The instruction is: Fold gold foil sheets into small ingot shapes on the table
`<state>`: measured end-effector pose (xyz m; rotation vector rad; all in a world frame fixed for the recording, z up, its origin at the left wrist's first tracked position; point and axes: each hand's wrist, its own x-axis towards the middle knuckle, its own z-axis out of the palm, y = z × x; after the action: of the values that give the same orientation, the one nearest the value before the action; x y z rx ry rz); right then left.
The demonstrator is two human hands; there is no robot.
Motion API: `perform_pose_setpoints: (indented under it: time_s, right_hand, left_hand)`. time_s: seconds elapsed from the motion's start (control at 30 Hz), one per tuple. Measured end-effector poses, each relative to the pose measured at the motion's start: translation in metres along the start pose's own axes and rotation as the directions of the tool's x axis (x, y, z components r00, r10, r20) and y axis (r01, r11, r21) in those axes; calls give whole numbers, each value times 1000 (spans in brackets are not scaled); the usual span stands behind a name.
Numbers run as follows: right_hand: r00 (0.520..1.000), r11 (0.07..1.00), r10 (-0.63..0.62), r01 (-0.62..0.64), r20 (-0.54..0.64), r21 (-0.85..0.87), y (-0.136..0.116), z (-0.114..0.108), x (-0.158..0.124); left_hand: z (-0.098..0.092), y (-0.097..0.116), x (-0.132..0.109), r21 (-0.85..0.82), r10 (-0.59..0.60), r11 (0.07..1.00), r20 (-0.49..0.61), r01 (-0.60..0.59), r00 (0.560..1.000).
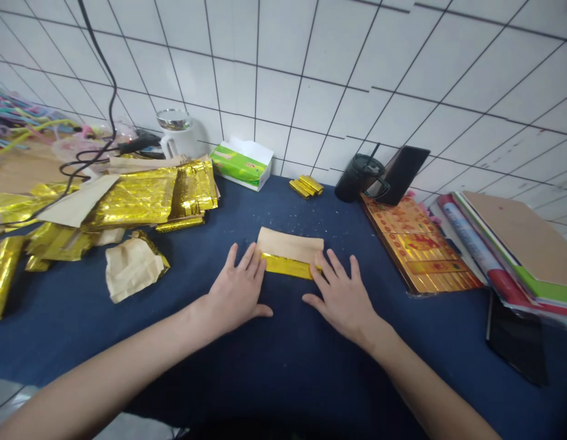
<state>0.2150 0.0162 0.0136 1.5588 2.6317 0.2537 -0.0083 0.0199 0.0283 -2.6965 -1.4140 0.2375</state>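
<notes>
Resting with fingers stretched out and a little apart, the left hand [240,290] touches the left end of a small folded rectangle of tan paper with a shiny gold foil band [290,244]. The right hand [343,296], its fingers spread wide, touches the other end with its fingertips. Neither hand is closed around anything. The folded rectangle lies between the two hands, its gold band along the edge nearer the person, on a dark blue, cloth-like surface [288,379].

Straight ahead of the right hand, well apart from it, is a little group of narrow, flat gold foil packets [306,186]. Ahead of the left hand lies a green and white soft tissue pack [241,162]. Left of that hand sits a crumpled piece of tan paper with a gold foil edge [132,269], and beyond it a loose heap of crinkled gold foil sheets [137,195].

Forward and right of the right hand stands a dark cup with a handle and straw [357,177]; farther to its right lies a flat pack printed in red, orange and gold [423,244].
</notes>
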Motion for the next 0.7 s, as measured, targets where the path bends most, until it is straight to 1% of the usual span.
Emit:
perform_pose_setpoints:
  time_s: [0.07,0.17,0.27,0.33,0.37,0.4,0.43,0.47,0.5,0.53,0.57,0.6,0.63,0.7]
  right_hand:
    - [998,998,55,-55,-28,-12,8,4,4]
    - [995,996,89,-90,-45,-4,14,11,8]
    - [994,995,96,-95,-44,19,12,11,8]
    - [995,995,88,-85,-46,52,5,7,5]
    - [997,995,60,-56,-47,77,-2,4,3]
    - [999,994,3,3,-51,109,-9,0,0]
    - [995,985,-84,91,-54,146,-17,-3,-4]
    - [980,962,-192,200,-60,184,-25,-5,-7]
    - [954,930,-288,299,-83,214,-32,-6,-10]
    - [929,898,-356,370,-100,238,-37,-7,-12]
    - [917,880,-386,398,-99,257,-39,-6,-13]
    - [920,879,-382,391,-89,272,-38,-4,-12]
    - [935,894,-347,352,-69,279,-34,-1,-10]
    - [975,939,-224,219,-13,265,-19,5,-3]
  left_hand:
    - [-5,11,-7,1,76,997,2,-76,997]
    - [-5,24,-14,-18,184,983,0,-184,983]
    - [1,29,-17,-32,199,980,25,-198,980]
    - [5,29,-17,-38,191,981,33,-190,981]
    - [6,29,-17,-38,188,982,31,-187,982]
    - [6,29,-17,-38,187,982,26,-186,982]
    - [6,29,-17,-40,185,982,19,-185,982]
    - [6,29,-17,-42,189,981,13,-189,982]
    - [5,29,-17,-45,194,980,9,-194,981]
    - [4,29,-17,-48,198,979,12,-197,980]
    - [2,29,-17,-50,201,979,18,-200,979]
    - [2,29,-17,-49,203,978,29,-201,979]
    - [1,29,-16,-47,202,979,42,-200,978]
    - [1,29,-16,-38,192,981,63,-190,979]
